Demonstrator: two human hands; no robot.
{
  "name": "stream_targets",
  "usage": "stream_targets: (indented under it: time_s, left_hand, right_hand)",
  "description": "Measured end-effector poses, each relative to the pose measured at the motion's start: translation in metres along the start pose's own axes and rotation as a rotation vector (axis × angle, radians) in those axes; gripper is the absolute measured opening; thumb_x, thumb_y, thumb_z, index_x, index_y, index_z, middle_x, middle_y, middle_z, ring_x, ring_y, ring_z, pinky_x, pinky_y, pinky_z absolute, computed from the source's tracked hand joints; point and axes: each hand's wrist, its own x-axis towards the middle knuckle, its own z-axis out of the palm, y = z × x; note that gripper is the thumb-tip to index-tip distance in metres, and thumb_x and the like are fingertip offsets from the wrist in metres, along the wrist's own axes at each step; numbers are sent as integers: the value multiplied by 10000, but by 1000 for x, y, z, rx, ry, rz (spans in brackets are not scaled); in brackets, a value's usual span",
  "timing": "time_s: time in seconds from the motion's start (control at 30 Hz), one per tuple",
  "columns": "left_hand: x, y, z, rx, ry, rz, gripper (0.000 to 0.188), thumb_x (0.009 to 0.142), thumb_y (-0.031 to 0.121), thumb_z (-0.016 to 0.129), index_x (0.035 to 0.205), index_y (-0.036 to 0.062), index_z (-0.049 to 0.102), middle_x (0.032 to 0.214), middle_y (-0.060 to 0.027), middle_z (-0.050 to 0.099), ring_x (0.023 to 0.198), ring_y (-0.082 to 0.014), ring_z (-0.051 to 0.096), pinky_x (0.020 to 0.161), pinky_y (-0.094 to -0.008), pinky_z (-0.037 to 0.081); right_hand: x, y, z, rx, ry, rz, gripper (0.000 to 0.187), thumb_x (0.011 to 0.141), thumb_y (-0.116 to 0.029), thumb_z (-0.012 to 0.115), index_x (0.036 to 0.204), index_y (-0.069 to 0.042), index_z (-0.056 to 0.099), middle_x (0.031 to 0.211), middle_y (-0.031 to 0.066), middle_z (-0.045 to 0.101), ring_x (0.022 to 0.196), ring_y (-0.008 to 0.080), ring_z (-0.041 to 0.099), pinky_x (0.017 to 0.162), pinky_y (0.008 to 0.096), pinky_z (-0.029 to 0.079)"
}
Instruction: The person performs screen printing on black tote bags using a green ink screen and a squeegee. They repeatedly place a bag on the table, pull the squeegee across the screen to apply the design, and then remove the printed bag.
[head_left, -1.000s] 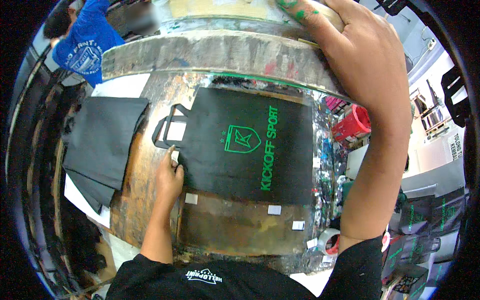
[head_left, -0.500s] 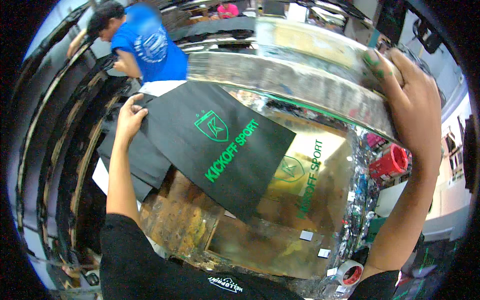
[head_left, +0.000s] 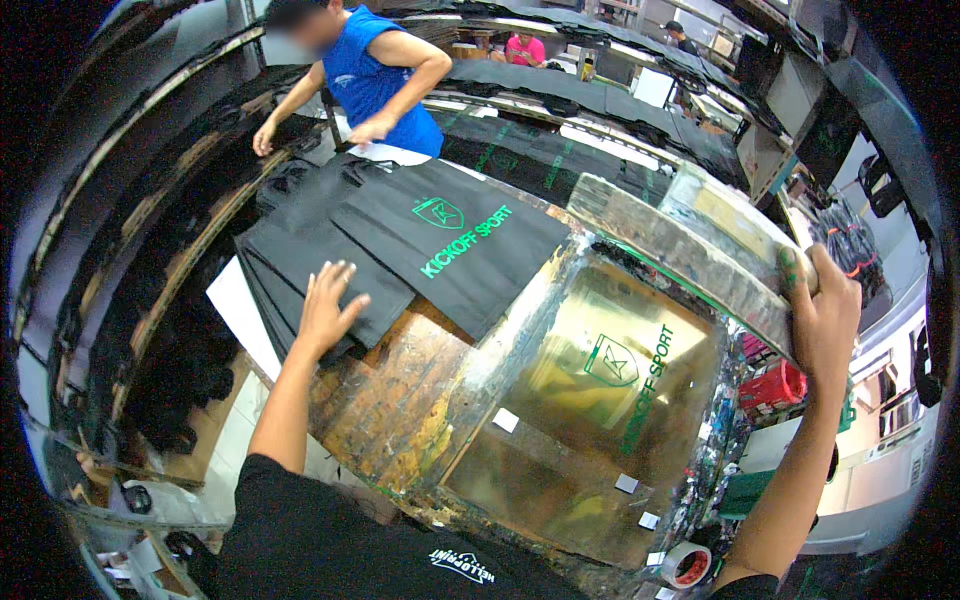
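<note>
My right hand (head_left: 828, 305) is closed round the right end of a raised, ink-stained screen printing frame (head_left: 690, 262). My left hand (head_left: 330, 308), fingers spread and holding nothing, is over a stack of flat black fabric bags (head_left: 365, 265). On the right of the stack lies a black bag (head_left: 470, 265) with a green shield and green lettering. Below the frame, a glossy yellowish printing bed (head_left: 560, 440) carries the same green shield and lettering. Small white tabs (head_left: 506, 420) are stuck on and beside it.
A roll of clear tape (head_left: 688, 566) lies at the bed's near right corner. A red container (head_left: 772, 390) is beside the table's right edge. Across the table stands a person in a blue sleeveless top (head_left: 392, 85). Long racks (head_left: 165, 215) curve along the left. A stained wooden tabletop (head_left: 400, 400) borders the bed.
The printed bag has gone from my left hand onto the stack at the left. That hand has opened and moved nearer me. The person in blue has turned round.
</note>
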Motion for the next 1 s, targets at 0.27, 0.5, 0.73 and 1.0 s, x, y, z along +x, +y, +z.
stream_targets:
  time_s: [0.27,0.5,0.73,1.0]
  left_hand:
    - [-43,6,3,162,-50,14,681,1033,547,561,1548,103,536,1674,-139,411,1593,-385,256,1314,-572,106]
    - [-47,-4,9,160,-5,28,672,1033,541,561,1544,106,541,1657,-142,434,1577,-396,283,1313,-564,124]
    - [-40,0,8,145,-41,-20,560,1063,501,531,1492,151,614,1620,-84,503,1552,-350,357,1296,-544,196]
    - [-25,-2,6,162,-31,-66,431,1074,440,539,1315,154,753,1502,-44,631,1442,-304,506,1211,-515,345]
  right_hand:
    - [-8,5,8,-22,16,9,482,1044,-462,567,1173,-15,695,968,267,687,918,451,593,889,478,445]
    - [-12,2,8,-50,-130,69,547,1047,-514,559,1193,-4,693,1024,264,699,938,456,585,912,492,450]
    - [-17,15,13,-26,-29,33,495,1024,-495,589,1152,-27,689,1008,251,694,945,442,575,907,500,439]
    - [-25,4,10,-14,-31,3,484,987,-443,656,1197,-10,710,1068,232,728,1118,426,639,995,507,438]
